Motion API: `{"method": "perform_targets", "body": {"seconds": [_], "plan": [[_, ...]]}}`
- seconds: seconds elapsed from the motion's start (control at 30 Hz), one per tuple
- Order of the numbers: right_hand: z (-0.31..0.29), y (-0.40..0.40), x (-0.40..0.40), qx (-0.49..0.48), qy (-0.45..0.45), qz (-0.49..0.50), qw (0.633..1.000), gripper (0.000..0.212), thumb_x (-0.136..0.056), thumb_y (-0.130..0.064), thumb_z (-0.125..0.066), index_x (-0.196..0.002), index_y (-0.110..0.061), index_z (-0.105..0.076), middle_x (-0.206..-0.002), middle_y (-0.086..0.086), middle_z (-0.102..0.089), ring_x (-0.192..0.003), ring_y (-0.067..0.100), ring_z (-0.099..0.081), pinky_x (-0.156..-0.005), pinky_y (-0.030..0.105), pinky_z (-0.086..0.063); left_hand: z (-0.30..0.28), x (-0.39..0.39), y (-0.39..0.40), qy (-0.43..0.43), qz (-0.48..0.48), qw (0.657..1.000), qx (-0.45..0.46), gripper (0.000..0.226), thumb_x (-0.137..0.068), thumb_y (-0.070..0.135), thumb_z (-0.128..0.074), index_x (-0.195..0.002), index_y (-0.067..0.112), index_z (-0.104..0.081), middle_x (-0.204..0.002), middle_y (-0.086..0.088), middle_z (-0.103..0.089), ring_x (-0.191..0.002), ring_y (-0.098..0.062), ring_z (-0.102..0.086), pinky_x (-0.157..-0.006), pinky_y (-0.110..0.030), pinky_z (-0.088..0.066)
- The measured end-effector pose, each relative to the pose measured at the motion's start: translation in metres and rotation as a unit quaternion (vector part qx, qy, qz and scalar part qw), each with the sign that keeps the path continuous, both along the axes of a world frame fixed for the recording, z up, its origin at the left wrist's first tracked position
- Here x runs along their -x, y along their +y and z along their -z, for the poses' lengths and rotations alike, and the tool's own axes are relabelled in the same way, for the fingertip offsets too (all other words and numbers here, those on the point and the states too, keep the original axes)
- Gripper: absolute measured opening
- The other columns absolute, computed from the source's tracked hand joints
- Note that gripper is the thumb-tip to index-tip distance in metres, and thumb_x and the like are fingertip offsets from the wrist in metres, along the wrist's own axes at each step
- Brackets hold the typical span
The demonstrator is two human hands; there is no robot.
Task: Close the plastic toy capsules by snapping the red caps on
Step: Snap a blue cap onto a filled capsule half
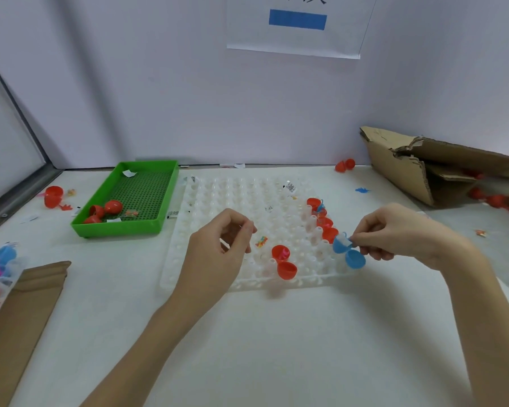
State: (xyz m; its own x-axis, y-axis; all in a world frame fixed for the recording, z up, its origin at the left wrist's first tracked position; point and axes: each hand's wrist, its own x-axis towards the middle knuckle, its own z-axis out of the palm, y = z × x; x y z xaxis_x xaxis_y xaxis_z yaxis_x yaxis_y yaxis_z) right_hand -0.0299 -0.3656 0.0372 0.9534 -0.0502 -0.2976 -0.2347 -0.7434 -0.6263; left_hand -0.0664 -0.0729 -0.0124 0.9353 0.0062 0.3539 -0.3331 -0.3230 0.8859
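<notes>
Two hands hover over the white peg tray (218,186) on the bench (276,348). The right hand (406,233) pinches an open blue capsule (348,252) at its upper half, and the second half hangs below on its hinge toward the tray's near edge. The left hand (221,245) has its fingers (247,230) curled with the tips close together; whether they pinch anything small I cannot tell. An open red capsule (284,261) sits on the tray between the hands, its two halves lined up front to back, cap half nearer the person. It lies just right of the left hand and below-left of the blue one, so the left hand seems nearer to it. More red capsules (323,221) stand in a row just beyond the right fingertips.
</notes>
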Motion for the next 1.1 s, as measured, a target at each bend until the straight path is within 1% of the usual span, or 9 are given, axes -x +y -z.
{"method": "perform_targets", "body": {"seconds": [0.13,0.17,0.27,0.43,0.6,0.7,0.83,0.97,1.1], "plan": [[-0.004,0.008,-0.001,-0.072,-0.086,0.044,0.993,0.017,-0.093,-0.019,-0.072,-0.080,-0.008,-0.076,-0.059,0.001,-0.069,-0.044,0.006,-0.055,-0.046,0.016,-0.046,-0.002,0.002,0.000,-0.080,0.021,0.996,-0.023,0.008,-0.096,0.021,-0.074,-0.093,0.026,-0.068,-0.084,0.009,-0.066,-0.080,-0.015,-0.064,-0.068,-0.025,-0.052],[-0.006,0.015,0.001,-0.099,-0.098,0.045,0.989,0.017,-0.093,-0.017,-0.071,-0.080,-0.006,-0.075,-0.056,0.001,-0.067,-0.043,0.006,-0.053,-0.045,0.015,-0.044,-0.003,0.002,0.000,-0.101,0.037,0.994,-0.036,0.012,-0.093,0.025,-0.077,-0.101,0.027,-0.068,-0.093,0.010,-0.065,-0.088,-0.017,-0.065,-0.072,-0.023,-0.053],[-0.005,0.043,0.008,-0.172,-0.105,0.013,0.979,0.019,-0.093,-0.012,-0.069,-0.078,-0.001,-0.071,-0.056,0.003,-0.061,-0.046,0.008,-0.048,-0.043,0.016,-0.038,0.002,0.002,-0.002,-0.132,0.100,0.982,-0.085,0.047,-0.084,0.039,-0.085,-0.125,0.033,-0.064,-0.120,0.012,-0.058,-0.109,-0.018,-0.063,-0.084,-0.021,-0.053],[0.003,0.086,0.019,-0.210,-0.114,-0.023,0.971,0.015,-0.090,-0.011,-0.067,-0.080,-0.001,-0.070,-0.054,0.000,-0.059,-0.045,0.009,-0.047,-0.044,0.016,-0.039,0.008,0.003,-0.001,-0.197,0.110,0.954,-0.199,0.066,-0.083,0.048,-0.086,-0.138,0.025,-0.059,-0.132,0.010,-0.052,-0.112,-0.008,-0.061,-0.091,-0.017,-0.051],[0.010,0.106,0.020,-0.227,-0.128,-0.020,0.965,0.014,-0.093,-0.013,-0.065,-0.083,-0.004,-0.070,-0.053,-0.002,-0.061,-0.045,0.007,-0.050,-0.048,0.015,-0.043,0.008,0.000,-0.001,-0.227,0.056,0.960,-0.154,0.044,-0.088,0.030,-0.083,-0.124,0.013,-0.065,-0.121,0.004,-0.058,-0.099,-0.013,-0.066,-0.085,-0.018,-0.056],[0.010,0.108,0.020,-0.269,-0.126,-0.015,0.955,0.017,-0.098,-0.019,-0.064,-0.089,-0.006,-0.071,-0.062,-0.001,-0.067,-0.050,0.007,-0.057,-0.051,0.015,-0.047,0.008,-0.001,-0.003,-0.226,0.041,0.967,-0.107,0.039,-0.088,0.019,-0.083,-0.123,0.011,-0.068,-0.120,0.001,-0.060,-0.102,-0.014,-0.068,-0.084,-0.021,-0.059],[0.009,0.111,0.019,-0.406,-0.063,0.021,0.912,0.035,-0.105,-0.034,-0.053,-0.104,-0.003,-0.069,-0.091,0.008,-0.078,-0.080,0.019,-0.077,-0.065,0.019,-0.057,0.003,0.001,-0.006,-0.161,0.040,0.986,0.004,0.033,-0.091,0.015,-0.080,-0.122,0.013,-0.070,-0.123,0.000,-0.066,-0.107,-0.020,-0.073,-0.086,-0.025,-0.060],[0.011,0.113,0.022,-0.546,0.014,0.047,0.836,0.024,-0.106,-0.023,-0.054,-0.120,-0.004,-0.060,-0.101,0.014,-0.078,-0.093,0.028,-0.077,-0.068,0.024,-0.061,-0.002,0.001,-0.002,-0.075,0.068,0.990,0.101,0.026,-0.093,0.012,-0.077,-0.117,0.018,-0.071,-0.120,0.005,-0.074,-0.105,-0.017,-0.075,-0.086,-0.021,-0.057],[0.016,0.115,0.021,-0.534,-0.004,0.030,0.845,0.025,-0.102,-0.023,-0.061,-0.121,-0.007,-0.067,-0.107,0.010,-0.078,-0.094,0.027,-0.077,-0.071,0.024,-0.060,-0.001,-0.001,0.000,-0.051,0.073,0.993,0.073,0.020,-0.094,0.014,-0.076,-0.113,0.020,-0.075,-0.109,0.012,-0.077,-0.105,-0.012,-0.074,-0.088,-0.021,-0.058]]}}
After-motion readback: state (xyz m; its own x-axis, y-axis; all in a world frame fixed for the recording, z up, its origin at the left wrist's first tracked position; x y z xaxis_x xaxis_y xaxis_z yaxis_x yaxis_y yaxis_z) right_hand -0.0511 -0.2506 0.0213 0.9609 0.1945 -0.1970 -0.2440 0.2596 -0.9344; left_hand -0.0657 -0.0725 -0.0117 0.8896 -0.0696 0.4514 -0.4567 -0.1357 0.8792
